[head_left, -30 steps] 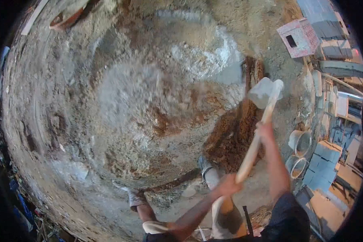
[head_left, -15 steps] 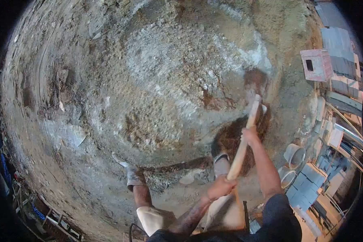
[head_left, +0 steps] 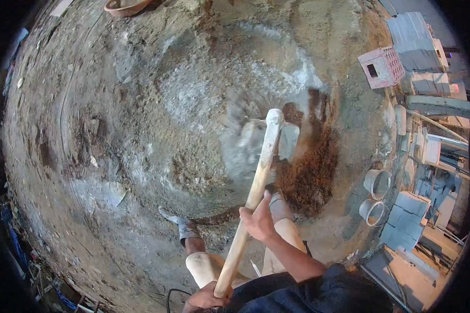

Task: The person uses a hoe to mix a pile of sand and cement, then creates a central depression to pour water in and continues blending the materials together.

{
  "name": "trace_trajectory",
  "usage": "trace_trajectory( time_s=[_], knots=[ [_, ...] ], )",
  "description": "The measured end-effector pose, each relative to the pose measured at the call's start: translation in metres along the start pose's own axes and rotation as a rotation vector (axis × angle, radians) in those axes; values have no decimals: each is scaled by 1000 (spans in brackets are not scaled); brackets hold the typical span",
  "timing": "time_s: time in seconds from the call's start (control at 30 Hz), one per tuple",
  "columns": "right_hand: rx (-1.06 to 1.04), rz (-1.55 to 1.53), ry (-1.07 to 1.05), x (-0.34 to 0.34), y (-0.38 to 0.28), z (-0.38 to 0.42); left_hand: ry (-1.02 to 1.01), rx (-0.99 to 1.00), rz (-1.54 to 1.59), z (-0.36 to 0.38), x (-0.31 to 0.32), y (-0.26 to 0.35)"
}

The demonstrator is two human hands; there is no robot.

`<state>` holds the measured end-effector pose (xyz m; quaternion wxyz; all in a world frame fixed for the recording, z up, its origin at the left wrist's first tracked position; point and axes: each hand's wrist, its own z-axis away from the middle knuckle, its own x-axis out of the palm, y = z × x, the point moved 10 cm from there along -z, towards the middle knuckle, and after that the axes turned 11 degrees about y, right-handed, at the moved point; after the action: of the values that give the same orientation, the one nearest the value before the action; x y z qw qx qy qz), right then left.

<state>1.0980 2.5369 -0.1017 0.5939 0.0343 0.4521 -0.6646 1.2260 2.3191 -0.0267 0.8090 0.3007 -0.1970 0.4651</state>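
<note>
A long hoe [head_left: 257, 182] with a pale, round wooden shaft [head_left: 235, 253] and a flat grey metal blade [head_left: 289, 142] is held in both hands. The shaft's near end is clamped in the fingers of the left hand [head_left: 209, 297]; farther up, it is clasped by the fingers of the right hand [head_left: 258, 223]. The blade is carried at the far end, well beyond both sets of fingers, just left of loose reddish-brown soil [head_left: 313, 180].

The shaft is yellowish, whitened with residue toward its rounded far end, and slants from near left to far right. The blade's middle is covered by that end; its left side is blurred. Whether the ground is touched cannot be told.
</note>
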Motion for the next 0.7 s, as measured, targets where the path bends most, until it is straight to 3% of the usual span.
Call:
trace_trajectory(
  time_s=[0.07,0.1,0.13,0.17,0.2,0.23,0.27,0.33,0.4,0.47,0.57,0.6,0.7],
  knots=[
    [23,13,44,-20,33,-32,41,57,-78,-22,8,19],
    [40,32,85,-39,27,-48,-89,-60,-58,-51,25,14],
    [299,-62,22,-58,38,-62,-221,-174,-36,-80,44,6],
    [204,5,112,-82,56,-94,-192,-55,-59,-121,52,6],
    [-107,292,314,-114,66,-127,-163,67,-84,-162,62,8],
    [185,29,235,-133,89,-157,-197,113,-69,-200,81,24],
    [231,72,290,-159,109,-191,-227,163,-52,-244,98,48],
    [188,124,383,-210,155,-274,-411,240,236,-336,137,77],
    [185,236,412,-250,185,-354,-385,119,323,-431,162,95],
    [88,402,481,-290,268,-461,-281,68,368,-524,173,100],
    [294,281,329,-264,303,-536,-177,118,372,-591,153,124],
    [392,195,270,-246,319,-536,-164,58,365,-588,141,119],
    [404,1,298,-177,322,-493,-76,-21,494,-538,89,71]
  ],
)
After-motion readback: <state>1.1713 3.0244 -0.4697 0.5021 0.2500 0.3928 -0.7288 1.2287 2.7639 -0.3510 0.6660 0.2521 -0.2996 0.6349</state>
